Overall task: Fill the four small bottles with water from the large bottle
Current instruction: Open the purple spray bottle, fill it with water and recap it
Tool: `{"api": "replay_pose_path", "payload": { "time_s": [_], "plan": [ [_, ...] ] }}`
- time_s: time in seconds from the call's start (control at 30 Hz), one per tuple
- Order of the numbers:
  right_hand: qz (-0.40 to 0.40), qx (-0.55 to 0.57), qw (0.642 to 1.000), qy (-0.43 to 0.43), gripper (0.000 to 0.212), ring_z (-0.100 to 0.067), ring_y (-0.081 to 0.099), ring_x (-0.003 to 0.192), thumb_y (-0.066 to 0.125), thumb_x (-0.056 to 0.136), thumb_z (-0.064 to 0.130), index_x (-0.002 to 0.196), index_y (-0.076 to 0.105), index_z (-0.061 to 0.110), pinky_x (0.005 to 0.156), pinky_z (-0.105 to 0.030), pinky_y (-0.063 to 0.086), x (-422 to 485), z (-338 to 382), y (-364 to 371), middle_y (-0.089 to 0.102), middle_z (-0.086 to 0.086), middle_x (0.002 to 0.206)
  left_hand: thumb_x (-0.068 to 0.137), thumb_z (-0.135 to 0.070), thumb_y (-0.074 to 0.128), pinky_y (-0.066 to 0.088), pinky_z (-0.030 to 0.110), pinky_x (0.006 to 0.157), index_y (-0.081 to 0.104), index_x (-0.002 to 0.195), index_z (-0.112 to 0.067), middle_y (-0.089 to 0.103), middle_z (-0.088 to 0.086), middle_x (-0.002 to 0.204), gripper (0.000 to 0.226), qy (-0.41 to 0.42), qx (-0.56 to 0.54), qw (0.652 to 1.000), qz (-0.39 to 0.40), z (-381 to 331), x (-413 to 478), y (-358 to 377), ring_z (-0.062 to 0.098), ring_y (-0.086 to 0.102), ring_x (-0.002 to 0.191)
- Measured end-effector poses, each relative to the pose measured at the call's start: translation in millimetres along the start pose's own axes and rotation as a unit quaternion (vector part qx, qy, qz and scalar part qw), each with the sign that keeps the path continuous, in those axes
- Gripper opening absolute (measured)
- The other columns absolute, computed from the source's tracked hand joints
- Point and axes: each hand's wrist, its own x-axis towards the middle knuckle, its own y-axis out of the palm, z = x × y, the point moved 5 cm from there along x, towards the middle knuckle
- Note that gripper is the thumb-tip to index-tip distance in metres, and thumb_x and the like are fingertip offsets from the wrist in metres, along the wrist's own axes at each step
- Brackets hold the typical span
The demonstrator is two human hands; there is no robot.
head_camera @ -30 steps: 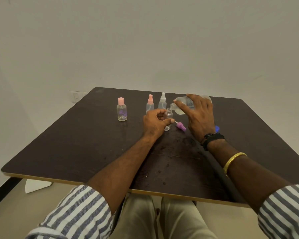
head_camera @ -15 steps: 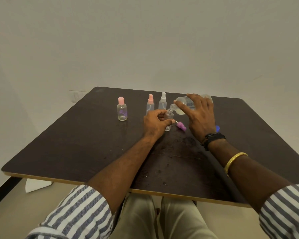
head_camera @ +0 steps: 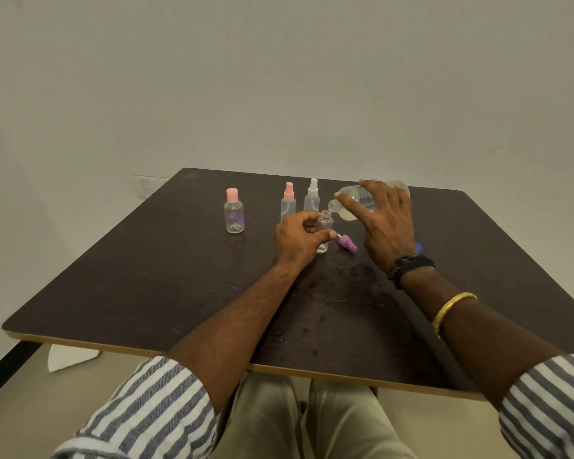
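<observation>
My right hand (head_camera: 383, 223) grips the large clear bottle (head_camera: 357, 201), tipped on its side with its mouth right over an open small bottle (head_camera: 324, 226). My left hand (head_camera: 299, 238) holds that small bottle upright on the dark table (head_camera: 146, 276). Its purple spray cap (head_camera: 348, 243) lies just to the right of it. Behind stand a pink-topped spray bottle (head_camera: 288, 203) and a white-topped spray bottle (head_camera: 312, 200). Farther left stands a round bottle with a pink cap (head_camera: 234, 212).
A blue cap (head_camera: 418, 247) peeks out on the table behind my right wrist. Water drops speckle the table in front of me. A white cloth (head_camera: 68, 357) lies on the floor under the table's left front corner. A plain wall rises behind.
Hardly anything differs; the large bottle stays tipped over the small one and both hands keep their places.
</observation>
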Motion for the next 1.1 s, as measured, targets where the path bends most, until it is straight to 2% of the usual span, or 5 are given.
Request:
{"api": "replay_pose_path", "payload": {
  "time_s": [0.2,0.6,0.8,0.9,1.1],
  "plan": [
    [-0.002,-0.013,1.000,-0.005,0.074,-0.044,0.045,0.135,0.020,0.078,0.027,0.141,0.059,0.029,0.110,-0.063,0.029,1.4,-0.8,0.3,0.050,-0.023,0.144,0.073,-0.020,0.091,0.056,0.009,0.076,0.076,0.113,-0.008,0.078,0.004,0.101,0.045,0.000,-0.002,1.000,0.000,1.8,0.1,0.2,0.003,0.071,0.086],
    [-0.030,-0.046,0.998,-0.005,0.078,-0.041,0.045,0.135,0.019,0.077,0.008,0.141,0.056,0.033,0.109,-0.060,0.031,2.6,-7.9,7.7,0.049,-0.019,0.145,0.071,-0.021,0.092,0.060,0.019,0.082,0.076,0.114,-0.008,0.078,0.003,0.100,0.048,0.000,-0.003,1.000,-0.002,5.6,1.3,0.7,0.009,0.074,0.089],
    [-0.044,-0.028,0.999,-0.010,0.078,-0.044,0.046,0.134,0.019,0.075,0.011,0.139,0.060,0.029,0.109,-0.062,0.031,1.8,-6.1,3.3,0.051,-0.022,0.143,0.072,-0.019,0.092,0.056,0.009,0.076,0.077,0.113,-0.009,0.079,0.004,0.100,0.045,0.001,-0.003,1.000,-0.001,5.2,1.2,-0.2,0.005,0.073,0.086],
    [-0.039,-0.027,0.999,-0.010,0.081,-0.045,0.045,0.134,0.017,0.074,0.010,0.140,0.059,0.030,0.109,-0.063,0.031,1.9,-4.9,3.1,0.051,-0.022,0.144,0.072,-0.020,0.091,0.056,0.010,0.076,0.076,0.113,-0.009,0.079,0.004,0.100,0.045,0.003,0.001,1.000,0.001,6.1,1.5,-0.6,0.004,0.072,0.086],
    [-0.025,-0.013,1.000,-0.008,0.076,-0.045,0.045,0.135,0.019,0.076,0.021,0.139,0.060,0.028,0.110,-0.064,0.028,1.5,-0.7,-0.7,0.050,-0.023,0.144,0.073,-0.021,0.090,0.052,0.004,0.073,0.076,0.112,-0.010,0.078,0.001,0.100,0.043,0.000,0.005,1.000,0.003,5.0,1.8,-1.5,0.000,0.070,0.084]
  ]
}}
